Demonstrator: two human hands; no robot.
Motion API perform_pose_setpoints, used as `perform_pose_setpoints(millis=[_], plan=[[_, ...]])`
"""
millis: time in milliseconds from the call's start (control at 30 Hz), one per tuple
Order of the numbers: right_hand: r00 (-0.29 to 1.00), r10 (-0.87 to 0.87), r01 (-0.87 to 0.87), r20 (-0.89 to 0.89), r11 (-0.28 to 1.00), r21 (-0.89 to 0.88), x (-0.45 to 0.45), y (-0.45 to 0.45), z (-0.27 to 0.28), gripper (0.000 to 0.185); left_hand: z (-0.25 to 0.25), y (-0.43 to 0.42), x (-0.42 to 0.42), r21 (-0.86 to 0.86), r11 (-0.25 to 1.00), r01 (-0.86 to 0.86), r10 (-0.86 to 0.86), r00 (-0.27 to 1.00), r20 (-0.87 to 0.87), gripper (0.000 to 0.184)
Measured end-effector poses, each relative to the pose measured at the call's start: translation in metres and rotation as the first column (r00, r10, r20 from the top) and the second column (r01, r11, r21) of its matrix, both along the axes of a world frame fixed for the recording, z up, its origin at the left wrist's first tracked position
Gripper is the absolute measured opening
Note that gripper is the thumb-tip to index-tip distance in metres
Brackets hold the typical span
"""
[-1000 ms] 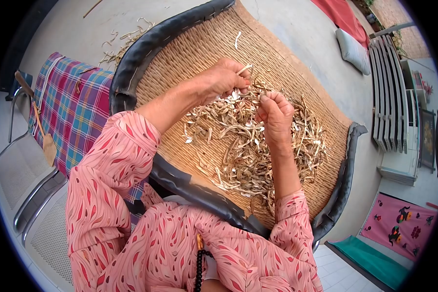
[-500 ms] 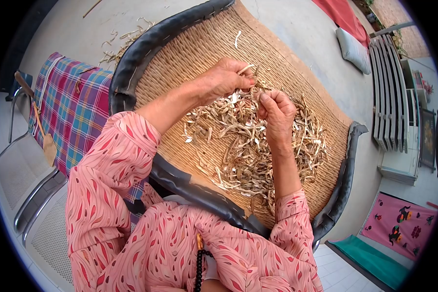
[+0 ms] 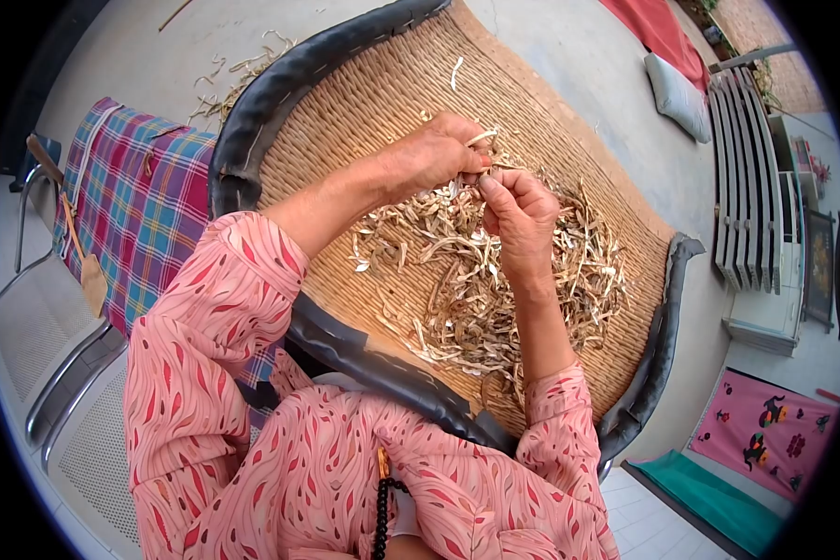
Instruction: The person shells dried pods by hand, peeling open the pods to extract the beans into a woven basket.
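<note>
My left hand (image 3: 439, 154) is closed, with a pale dried strip (image 3: 482, 137) pinched at its fingertips, sticking out past them. My right hand (image 3: 521, 219) meets it there, thumb and fingers pinched together at the strips; what exactly it grips is too small to make out. Beneath both hands, a heap of dried, pod-like strips (image 3: 481, 308), tan, brown and whitish, lies on a woven winnowing basket (image 3: 345, 140). Whether the strips are bean pods I cannot tell. Black rubber edging (image 3: 383, 369) runs along the basket's near side.
More strips (image 3: 238, 79) lie on the floor beyond the basket's upper left. A plaid cloth (image 3: 149, 196) hangs over a metal chair (image 3: 42, 299) at left, beside a wooden spatula (image 3: 91, 280). At right are a grey cushion (image 3: 679, 98) and a pink mat (image 3: 765, 429).
My right hand has shifted slightly left and up, closer to my left fingertips. My left hand has barely moved, and the heap looks the same.
</note>
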State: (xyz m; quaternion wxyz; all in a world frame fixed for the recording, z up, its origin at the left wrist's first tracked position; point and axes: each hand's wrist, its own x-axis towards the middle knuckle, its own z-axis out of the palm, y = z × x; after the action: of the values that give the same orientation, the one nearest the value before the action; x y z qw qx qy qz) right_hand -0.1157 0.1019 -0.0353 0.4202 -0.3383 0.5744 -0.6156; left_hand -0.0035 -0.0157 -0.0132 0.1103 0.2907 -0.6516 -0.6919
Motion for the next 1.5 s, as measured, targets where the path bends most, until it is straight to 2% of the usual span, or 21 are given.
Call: perform_pose_setpoints(millis=[133,233,533,1000,1333,1433,1500], plan=[[0.994,0.009,-0.008,-0.107,1.0,0.012,-0.002,0.0,-0.005,0.011,-0.006,-0.002,0.001,0.011,0.999,0.032,-0.032,0.999,-0.039,0.011],[0.998,0.034,-0.036,0.06,0.999,0.039,-0.008,0.002,-0.003,0.009,-0.006,-0.002,0.0,0.066,0.998,0.022,-0.022,1.0,-0.01,0.009],[1.0,0.008,-0.008,-0.007,0.998,0.058,-0.008,0.002,0.0,0.008,-0.005,-0.005,0.0,0.164,0.986,0.026,-0.029,1.0,0.011,0.006],[0.994,0.027,-0.034,0.105,0.997,0.066,-0.009,0.004,0.009,0.006,-0.001,-0.006,0.002,0.24,0.966,0.09,-0.076,0.995,-0.068,0.005],[0.998,0.052,-0.054,0.047,0.998,0.037,-0.009,0.006,0.007,0.006,-0.001,-0.008,0.004,0.251,0.958,0.138,-0.118,0.989,-0.093,0.007],[0.977,0.054,-0.059,0.205,0.998,0.017,-0.01,0.004,0.004,0.007,-0.003,-0.006,0.001,0.25,0.963,0.101,-0.077,0.992,-0.104,0.009],[0.972,0.033,-0.036,0.232,0.999,0.009,-0.011,0.003,0.001,0.009,0.003,-0.005,0.001,0.208,0.976,0.065,-0.053,0.997,-0.063,0.009]])
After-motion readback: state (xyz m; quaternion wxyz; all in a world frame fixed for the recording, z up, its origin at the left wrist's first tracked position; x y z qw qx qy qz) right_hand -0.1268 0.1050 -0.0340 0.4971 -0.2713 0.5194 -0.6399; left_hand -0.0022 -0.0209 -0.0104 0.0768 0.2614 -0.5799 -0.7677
